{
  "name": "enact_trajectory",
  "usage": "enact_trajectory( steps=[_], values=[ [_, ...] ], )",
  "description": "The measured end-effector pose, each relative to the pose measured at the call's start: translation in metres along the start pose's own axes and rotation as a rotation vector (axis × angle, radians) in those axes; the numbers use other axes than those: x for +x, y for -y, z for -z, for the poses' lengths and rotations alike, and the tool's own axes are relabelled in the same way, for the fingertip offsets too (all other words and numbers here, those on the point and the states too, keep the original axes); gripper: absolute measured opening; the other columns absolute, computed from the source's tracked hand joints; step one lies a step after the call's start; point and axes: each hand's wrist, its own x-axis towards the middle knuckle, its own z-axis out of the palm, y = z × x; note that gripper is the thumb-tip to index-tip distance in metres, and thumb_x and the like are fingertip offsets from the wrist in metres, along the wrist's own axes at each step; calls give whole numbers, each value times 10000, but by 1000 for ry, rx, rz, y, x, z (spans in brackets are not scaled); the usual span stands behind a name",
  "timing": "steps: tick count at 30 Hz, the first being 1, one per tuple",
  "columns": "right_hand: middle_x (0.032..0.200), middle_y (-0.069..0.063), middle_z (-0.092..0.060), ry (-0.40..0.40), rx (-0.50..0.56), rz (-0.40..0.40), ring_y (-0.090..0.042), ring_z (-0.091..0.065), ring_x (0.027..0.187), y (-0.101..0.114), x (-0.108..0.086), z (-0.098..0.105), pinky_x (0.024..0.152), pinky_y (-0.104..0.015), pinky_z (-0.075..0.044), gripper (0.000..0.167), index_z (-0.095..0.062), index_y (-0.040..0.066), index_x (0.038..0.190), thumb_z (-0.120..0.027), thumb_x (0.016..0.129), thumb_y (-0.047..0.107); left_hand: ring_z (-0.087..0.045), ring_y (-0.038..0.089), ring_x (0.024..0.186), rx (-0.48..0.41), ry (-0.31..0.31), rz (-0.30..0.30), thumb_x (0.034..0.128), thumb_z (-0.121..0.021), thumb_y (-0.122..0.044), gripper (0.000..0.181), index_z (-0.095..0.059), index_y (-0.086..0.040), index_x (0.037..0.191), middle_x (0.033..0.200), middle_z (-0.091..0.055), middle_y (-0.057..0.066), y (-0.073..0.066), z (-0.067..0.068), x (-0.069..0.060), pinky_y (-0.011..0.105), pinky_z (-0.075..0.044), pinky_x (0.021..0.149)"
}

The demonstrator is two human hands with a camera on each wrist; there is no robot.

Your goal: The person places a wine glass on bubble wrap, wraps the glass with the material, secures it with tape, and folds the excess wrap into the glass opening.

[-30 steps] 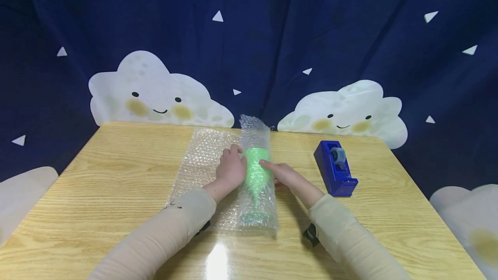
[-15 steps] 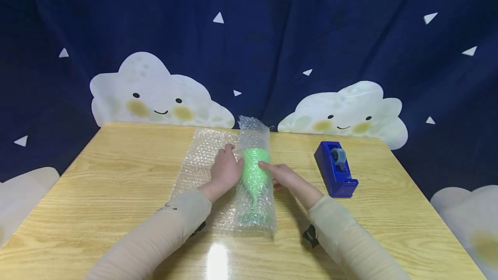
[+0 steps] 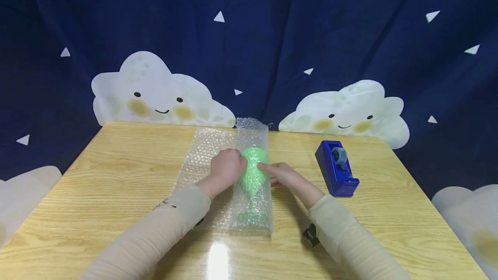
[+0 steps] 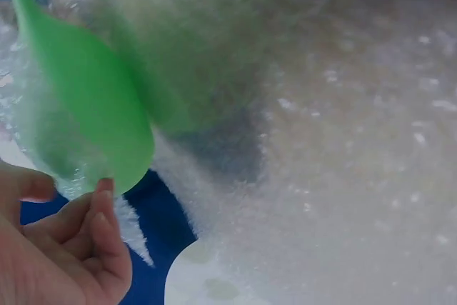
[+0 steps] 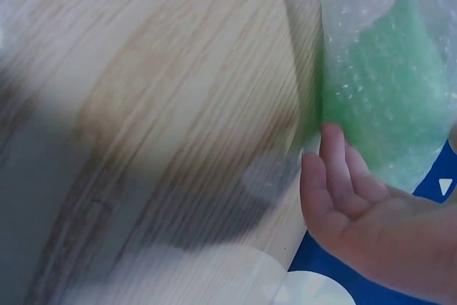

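A green stemmed cup (image 3: 253, 176) lies in bubble wrap (image 3: 252, 224), foot toward me and bowl away. Flat wrap (image 3: 206, 150) extends to its left. My left hand (image 3: 227, 168), fingers curled, is at the bowl's left side and grips the wrap there; in the left wrist view the hand (image 4: 71, 248) has thumb and fingertips by the rim of the cup (image 4: 93, 98). My right hand (image 3: 285, 175) touches the bowl's right side, index finger on top. The right wrist view shows that hand (image 5: 378, 226) with loosely bent fingers against the wrapped cup (image 5: 393, 83).
A blue tape dispenser (image 3: 336, 172) with a tape roll (image 3: 339, 155) stands to the right of the wrapped cup. The wooden table (image 3: 116, 176) ends at a dark blue curtain (image 3: 249, 33) with white clouds and triangles.
The wrapped cup has shifted slightly left. My left hand moved off a little to the left with its fingers raised, then curled them down beside the bowl. The right hand stays nearly in place.
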Motion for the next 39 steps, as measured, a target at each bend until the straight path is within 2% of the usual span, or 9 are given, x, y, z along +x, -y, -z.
enact_trajectory(
  steps=[2, 5, 9, 13, 19, 25, 28, 33, 39],
  values=[
    [1229, -244, -584, 15, 30, 6, -315, -604, 1080, -2, 1, 2, 941, -431, -483, 690, -425, -84, 1338, -508, 916, 455, -541, 173, 557, -15, 47, 28, 935, -448, -426, 448, -549, -131, 614, 625, -579, 27, -1, 3, 0, 274, -416, 457],
    [1167, -223, -632, 40, 62, 19, -264, -646, 1006, -4, 3, 3, 912, -411, -498, 663, -430, -82, 1334, -500, 924, 436, -507, 151, 534, -8, 103, 78, 882, -443, -619, 543, -499, -163, 592, 596, -532, -4, -2, 6, 0, 260, -381, 452],
    [1138, -194, -657, 52, 65, 25, -200, -666, 941, -7, 5, 3, 893, -392, -509, 636, -450, -71, 1325, -492, 930, 426, -499, 144, 536, -13, 145, 124, 829, -462, -692, 571, -514, -164, 618, 610, -528, -10, 0, 8, 1, 256, -370, 451],
    [1152, -190, -652, 56, 59, 25, -191, -658, 951, -7, 5, 1, 873, -371, -518, 640, -437, -75, 1332, -489, 934, 424, -475, 141, 535, -96, 169, 129, 833, -501, -653, 549, -530, -143, 631, 621, -513, -4, 3, 10, 2, 250, -373, 453],
    [1166, -195, -643, 61, 56, 28, -192, -652, 962, -5, 5, 0, 869, -367, -520, 647, -434, -81, 1332, -493, 934, 425, -452, 138, 555, -287, 196, 126, 833, -603, -526, 457, -549, -100, 677, 647, -487, 3, 7, 15, 2, 236, -378, 491],
    [1141, -186, -657, 64, 37, 46, -186, -658, 948, -4, 5, -3, 834, -348, -530, 641, -454, -73, 1323, -492, 935, 435, -612, 193, 628, -466, 248, 172, 824, -665, -427, 449, -597, 14, 877, 778, -590, 75, 12, 21, 3, 274, -521, 596],
    [1137, -184, -660, 70, 36, 53, -190, -658, 952, -3, 5, -3, 839, -352, -529, 642, -459, -75, 1318, -497, 933, 437, -661, 222, 671, -515, 282, 213, 824, -673, -410, 525, -583, 75, 1005, 914, -638, 153, 15, 21, 5, 308, -560, 671],
    [1146, -195, -643, 75, 55, 49, -195, -644, 957, -2, 5, -3, 858, -349, -525, 633, -453, -83, 1317, -506, 932, 415, -691, 271, 791, -563, 337, 247, 845, -662, -385, 625, -513, 129, 1168, 1112, -616, 233, 20, 19, 10, 325, -571, 737],
    [1110, -202, -649, 76, 84, 45, -159, -635, 903, -3, 6, -4, 866, -357, -519, 600, -463, -94, 1299, -497, 941, 387, -669, 321, 950, -635, 374, 275, 867, -648, -343, 631, -477, 150, 1222, 1215, -571, 250, 25, 17, 11, 325, -567, 778]
  ],
)
